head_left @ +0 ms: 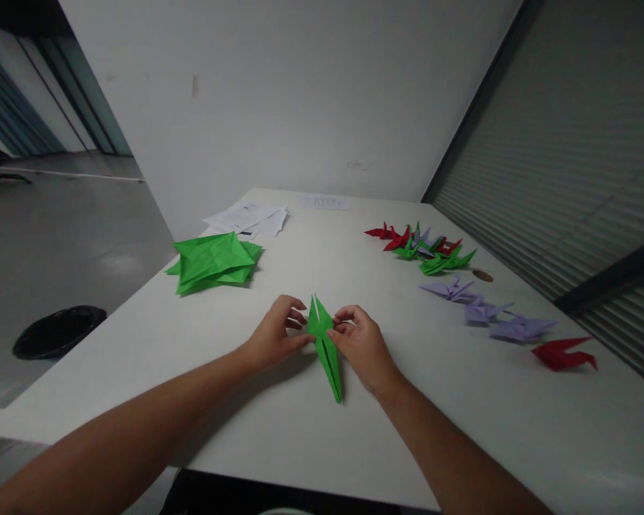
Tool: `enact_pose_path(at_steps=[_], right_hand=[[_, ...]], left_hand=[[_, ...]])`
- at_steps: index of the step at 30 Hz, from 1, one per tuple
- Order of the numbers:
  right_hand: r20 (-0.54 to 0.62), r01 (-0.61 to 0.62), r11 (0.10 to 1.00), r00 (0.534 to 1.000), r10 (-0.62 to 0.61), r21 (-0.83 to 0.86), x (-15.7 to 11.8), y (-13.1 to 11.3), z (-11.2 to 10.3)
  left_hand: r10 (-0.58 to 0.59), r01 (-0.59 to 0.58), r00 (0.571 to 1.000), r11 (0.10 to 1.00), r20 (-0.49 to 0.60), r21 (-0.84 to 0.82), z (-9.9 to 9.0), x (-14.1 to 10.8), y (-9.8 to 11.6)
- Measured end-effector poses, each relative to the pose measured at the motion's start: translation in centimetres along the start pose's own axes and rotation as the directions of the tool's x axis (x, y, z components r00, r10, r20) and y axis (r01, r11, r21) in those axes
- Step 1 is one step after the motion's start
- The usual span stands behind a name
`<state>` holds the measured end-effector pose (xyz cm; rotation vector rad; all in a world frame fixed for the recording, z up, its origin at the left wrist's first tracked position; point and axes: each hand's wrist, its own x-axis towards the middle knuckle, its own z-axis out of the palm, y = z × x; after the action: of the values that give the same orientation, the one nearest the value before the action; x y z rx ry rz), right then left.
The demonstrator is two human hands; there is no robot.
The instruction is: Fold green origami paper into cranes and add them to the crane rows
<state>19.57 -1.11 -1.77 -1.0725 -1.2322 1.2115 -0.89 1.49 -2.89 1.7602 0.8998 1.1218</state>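
Observation:
A partly folded green origami paper [320, 330], long and narrow with a split upper tip, is between my two hands above the white table [161, 400]. From the left side, my left hand [280, 330] has its thumb at the paper's edge and its fingers curved apart behind it. My right hand [363, 343] pinches the right edge between thumb and bent fingers. The paper's lower point is directed toward me, with a dark slit down its middle.
Green paper sheets [215, 263] are stacked at left, near printed papers [247, 217]. On the right lie a pile of folded cranes [419, 243], several purple cranes [520, 327] and a red crane [561, 355]. A black bin [59, 332] stands on the floor at left.

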Motion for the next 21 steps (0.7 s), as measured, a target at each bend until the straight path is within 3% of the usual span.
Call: enact_pose_path(at_steps=[4, 9, 16, 21], right_hand=[[-0.037, 0.056, 0.998, 0.998, -0.056, 0.016, 0.0, 0.0, 0.3], [-0.025, 0.07, 0.998, 0.997, -0.07, 0.009, 0.0, 0.2, 0.6], [0.046, 0.055, 0.998, 0.997, -0.054, -0.016, 0.0, 0.7, 0.7], [0.064, 0.25, 0.95, 0.968, -0.242, -0.187, 0.0, 0.7, 0.4]], left_hand=[[-0.242, 0.25, 0.968, 0.894, 0.068, -0.372, 0.5, 0.1, 0.3], [-0.379, 0.371, 0.922, 0.799, 0.082, -0.474, 0.8, 0.1, 1.2], [-0.398, 0.372, 0.916, 0.79, 0.055, -0.488, 0.7, 0.0, 1.7], [-0.352, 0.321, 0.935, 0.801, 0.037, -0.505, 0.7, -0.1, 1.7]])
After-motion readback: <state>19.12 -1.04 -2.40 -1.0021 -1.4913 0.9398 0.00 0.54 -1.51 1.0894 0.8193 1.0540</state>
